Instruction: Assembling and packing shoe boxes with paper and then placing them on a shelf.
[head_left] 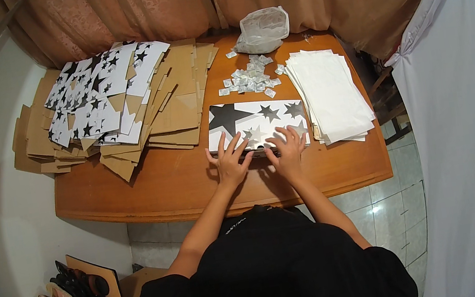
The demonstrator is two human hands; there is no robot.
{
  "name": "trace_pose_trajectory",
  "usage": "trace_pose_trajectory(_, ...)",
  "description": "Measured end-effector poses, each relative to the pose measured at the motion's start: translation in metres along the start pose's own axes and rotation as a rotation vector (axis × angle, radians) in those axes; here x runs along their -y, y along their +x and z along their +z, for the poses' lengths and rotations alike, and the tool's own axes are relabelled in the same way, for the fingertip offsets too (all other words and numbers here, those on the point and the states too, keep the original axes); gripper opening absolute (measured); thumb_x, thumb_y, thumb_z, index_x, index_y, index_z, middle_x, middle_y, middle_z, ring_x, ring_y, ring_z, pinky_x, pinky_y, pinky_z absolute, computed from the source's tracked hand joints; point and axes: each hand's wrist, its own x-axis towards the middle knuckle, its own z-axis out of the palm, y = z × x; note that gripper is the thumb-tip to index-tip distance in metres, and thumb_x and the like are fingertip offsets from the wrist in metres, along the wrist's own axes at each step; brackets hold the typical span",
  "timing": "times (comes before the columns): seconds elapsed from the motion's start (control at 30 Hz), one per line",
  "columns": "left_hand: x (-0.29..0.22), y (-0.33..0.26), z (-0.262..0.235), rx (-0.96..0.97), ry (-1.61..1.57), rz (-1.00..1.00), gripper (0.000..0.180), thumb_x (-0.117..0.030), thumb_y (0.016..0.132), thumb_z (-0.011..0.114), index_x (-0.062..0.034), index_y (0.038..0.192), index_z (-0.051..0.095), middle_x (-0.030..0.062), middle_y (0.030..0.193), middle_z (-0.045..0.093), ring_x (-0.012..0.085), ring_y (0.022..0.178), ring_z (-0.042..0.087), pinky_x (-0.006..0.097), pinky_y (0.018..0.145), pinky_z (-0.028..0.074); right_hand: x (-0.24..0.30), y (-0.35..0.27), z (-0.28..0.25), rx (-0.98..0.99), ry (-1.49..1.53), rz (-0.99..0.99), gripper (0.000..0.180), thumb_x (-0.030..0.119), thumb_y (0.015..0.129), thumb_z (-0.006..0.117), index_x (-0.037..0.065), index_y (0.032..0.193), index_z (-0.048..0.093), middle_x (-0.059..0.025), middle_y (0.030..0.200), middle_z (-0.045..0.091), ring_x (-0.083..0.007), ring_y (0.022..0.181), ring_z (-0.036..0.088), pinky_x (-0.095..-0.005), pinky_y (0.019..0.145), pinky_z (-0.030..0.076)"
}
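Shirt point(269, 268) — hands point(230, 163) point(289, 151) on box's point(257, 114) front edge — slim gap, seemingly, before papers point(331, 93).

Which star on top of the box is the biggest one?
It's the solid black star at the far left of the white box, just beyond the left hand. The other stars on top, farther right, are all clearly smaller.

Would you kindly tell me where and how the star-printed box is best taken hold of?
I'd judge the star-printed box best gripped at its short ends, left hand from the left, right hand from the right. It lies flat, longest from side to side, so its ends face outward. White sheets lie close to the right end, favouring a downward approach there.
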Motion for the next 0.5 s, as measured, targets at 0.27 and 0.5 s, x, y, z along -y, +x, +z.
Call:
trace_pose_trajectory(0.27, -0.005, 0.0, 0.001, 0.014, -0.009, -0.044, 0.028, -0.036, 0.08, 0.061, -0.0244, 0.105, 0.066, -0.0059, 0.128, 0.05, 0.0253, 0.13, 0.029, 0.067, 0.096, -0.002, -0.008, -0.024, 0.016, -0.208, -0.228, -0.312, 0.02, 0.027, 0.067, 0.073, 0.029, 0.086, 0.067, 0.0045, 0.109, 0.055, -0.0216, 0.113, 0.042, -0.0529, 0.103, 0.008)
trace_pose_trajectory(0.5, -0.006, -0.001, 0.002, 0.024, -0.014, -0.043, 0.027, -0.034, 0.08, 0.061, -0.0242, 0.105, 0.066, -0.0061, 0.128, 0.05, 0.0255, 0.131, 0.028, 0.066, 0.097, -0.004, -0.008, -0.029, 0.019, -0.197, -0.275, -0.271, 0.023, 0.03, 0.068, 0.072, 0.031, 0.091, 0.067, 0.0053, 0.109, 0.055, -0.018, 0.111, 0.044, -0.0508, 0.102, 0.009)
